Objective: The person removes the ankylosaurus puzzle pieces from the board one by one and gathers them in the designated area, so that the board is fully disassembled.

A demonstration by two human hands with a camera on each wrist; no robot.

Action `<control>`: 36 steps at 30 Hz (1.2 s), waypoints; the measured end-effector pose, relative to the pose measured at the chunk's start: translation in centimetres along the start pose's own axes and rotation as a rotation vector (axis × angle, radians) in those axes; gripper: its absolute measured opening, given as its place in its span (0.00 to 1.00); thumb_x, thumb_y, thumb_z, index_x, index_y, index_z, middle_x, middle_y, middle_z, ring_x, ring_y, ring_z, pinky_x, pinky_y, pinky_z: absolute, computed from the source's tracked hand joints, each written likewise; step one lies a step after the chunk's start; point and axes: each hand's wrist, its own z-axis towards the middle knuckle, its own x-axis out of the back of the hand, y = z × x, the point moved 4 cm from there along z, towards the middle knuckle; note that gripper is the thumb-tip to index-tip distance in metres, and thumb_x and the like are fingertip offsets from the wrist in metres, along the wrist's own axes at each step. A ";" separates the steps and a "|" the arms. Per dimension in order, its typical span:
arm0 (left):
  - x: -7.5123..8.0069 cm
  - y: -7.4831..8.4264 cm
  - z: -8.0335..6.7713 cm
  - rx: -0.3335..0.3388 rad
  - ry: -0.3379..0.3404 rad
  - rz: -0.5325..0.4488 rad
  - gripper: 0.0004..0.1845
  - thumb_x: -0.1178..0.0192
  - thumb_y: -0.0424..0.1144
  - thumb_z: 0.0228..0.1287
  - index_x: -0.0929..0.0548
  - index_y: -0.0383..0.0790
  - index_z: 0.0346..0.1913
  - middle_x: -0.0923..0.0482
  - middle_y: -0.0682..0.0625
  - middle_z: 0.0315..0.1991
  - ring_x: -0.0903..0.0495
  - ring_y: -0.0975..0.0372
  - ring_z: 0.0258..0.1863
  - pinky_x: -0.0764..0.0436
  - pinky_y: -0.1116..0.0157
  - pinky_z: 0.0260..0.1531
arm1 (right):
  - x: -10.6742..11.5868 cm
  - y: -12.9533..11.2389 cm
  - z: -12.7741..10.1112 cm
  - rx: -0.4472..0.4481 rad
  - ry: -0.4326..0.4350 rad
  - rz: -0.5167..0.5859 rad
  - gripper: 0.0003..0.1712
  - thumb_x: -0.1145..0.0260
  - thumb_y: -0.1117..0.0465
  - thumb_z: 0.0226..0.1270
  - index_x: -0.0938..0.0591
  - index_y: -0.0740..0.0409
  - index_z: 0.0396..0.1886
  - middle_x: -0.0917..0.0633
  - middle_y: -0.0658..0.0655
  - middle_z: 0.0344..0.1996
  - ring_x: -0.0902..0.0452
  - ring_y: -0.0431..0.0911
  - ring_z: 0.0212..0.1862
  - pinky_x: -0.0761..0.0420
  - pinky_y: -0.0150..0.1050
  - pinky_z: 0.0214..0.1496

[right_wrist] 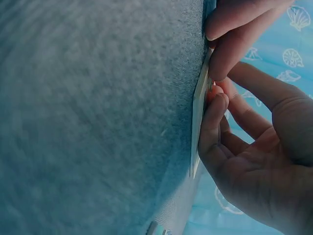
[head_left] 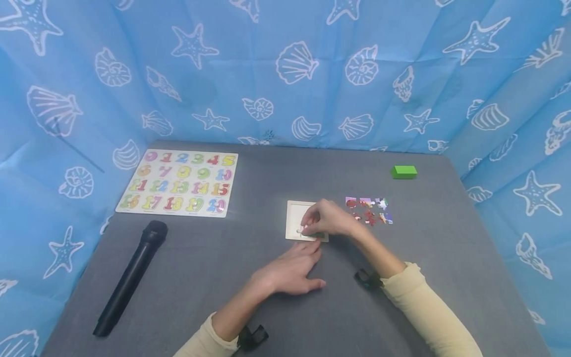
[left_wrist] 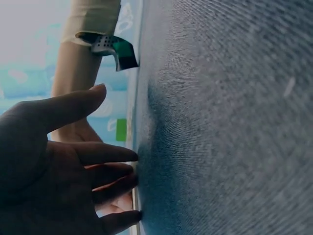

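Note:
A small cream puzzle tray (head_left: 295, 218) lies at the table's middle. My right hand (head_left: 308, 229) hovers over its near edge, fingers curled down and pinching a small greenish puzzle piece (head_left: 314, 234) against the tray. In the right wrist view the right hand (right_wrist: 220, 112) has its fingertips on the tray's thin edge (right_wrist: 197, 117). My left hand (head_left: 314, 258) lies flat on the grey table (head_left: 446, 238), fingers straight, with the fingertips at the tray's near edge. The left wrist view shows the left hand (left_wrist: 117, 171) with spread fingers touching the table (left_wrist: 225, 122). Several loose colourful jigsaw pieces (head_left: 369, 210) lie right of the tray.
A number puzzle board (head_left: 180, 182) lies at the back left, and a black microphone (head_left: 131, 276) at the front left. A green block (head_left: 404, 171) sits at the back right. A blue seashell curtain (head_left: 285, 69) encloses the table on three sides.

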 end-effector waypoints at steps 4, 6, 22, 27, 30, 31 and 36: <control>0.3 0.1 0.0 0.012 -0.001 -0.009 0.40 0.43 0.57 0.65 0.37 0.34 0.72 0.51 0.43 0.78 0.48 0.54 0.77 0.43 0.52 0.76 | -0.1 0.0 0.1 0.001 -0.006 -0.005 0.09 0.22 0.55 0.48 0.13 0.50 0.29 0.17 0.48 0.22 0.26 0.39 0.26 0.24 0.33 0.29; 0.4 0.1 0.0 0.025 -0.010 -0.023 0.40 0.43 0.57 0.66 0.38 0.35 0.72 0.51 0.45 0.78 0.48 0.54 0.77 0.41 0.54 0.75 | -0.2 0.0 0.1 0.007 -0.014 0.001 0.09 0.22 0.55 0.49 0.14 0.50 0.29 0.17 0.49 0.22 0.26 0.39 0.25 0.24 0.33 0.28; 0.3 -0.3 0.2 0.077 -0.059 -0.100 0.39 0.44 0.57 0.67 0.42 0.40 0.74 0.59 0.52 0.80 0.55 0.58 0.79 0.36 0.51 0.72 | 1.0 1.3 -2.1 0.080 0.056 0.236 0.07 0.28 0.59 0.59 0.17 0.53 0.35 0.14 0.54 0.30 0.17 0.45 0.34 0.17 0.33 0.40; 0.2 -0.4 0.2 0.077 -0.047 -0.118 0.39 0.45 0.57 0.67 0.41 0.40 0.74 0.58 0.52 0.80 0.54 0.58 0.79 0.36 0.52 0.73 | 2.1 1.9 -4.2 0.064 0.101 0.253 0.07 0.28 0.58 0.59 0.17 0.52 0.36 0.13 0.55 0.32 0.16 0.48 0.35 0.17 0.33 0.38; 0.2 -0.3 0.1 0.078 -0.031 -0.110 0.39 0.44 0.57 0.67 0.40 0.39 0.74 0.57 0.52 0.80 0.51 0.57 0.78 0.36 0.53 0.73 | 2.7 2.6 -5.6 0.066 0.127 0.226 0.07 0.28 0.59 0.59 0.16 0.53 0.37 0.14 0.54 0.32 0.17 0.46 0.35 0.17 0.33 0.36; 0.2 -0.3 0.1 0.079 -0.025 -0.109 0.39 0.44 0.57 0.67 0.39 0.39 0.73 0.56 0.52 0.80 0.51 0.57 0.78 0.36 0.54 0.73 | 2.9 2.9 -6.0 0.064 0.133 0.215 0.08 0.28 0.59 0.59 0.16 0.53 0.37 0.14 0.54 0.32 0.17 0.46 0.34 0.18 0.33 0.35; 0.1 -0.4 0.0 0.093 -0.011 -0.119 0.38 0.43 0.57 0.66 0.37 0.40 0.73 0.54 0.54 0.79 0.49 0.58 0.78 0.34 0.51 0.71 | 4.0 4.7 -8.2 0.043 0.162 0.216 0.09 0.29 0.59 0.60 0.17 0.54 0.38 0.14 0.55 0.33 0.16 0.46 0.35 0.17 0.32 0.37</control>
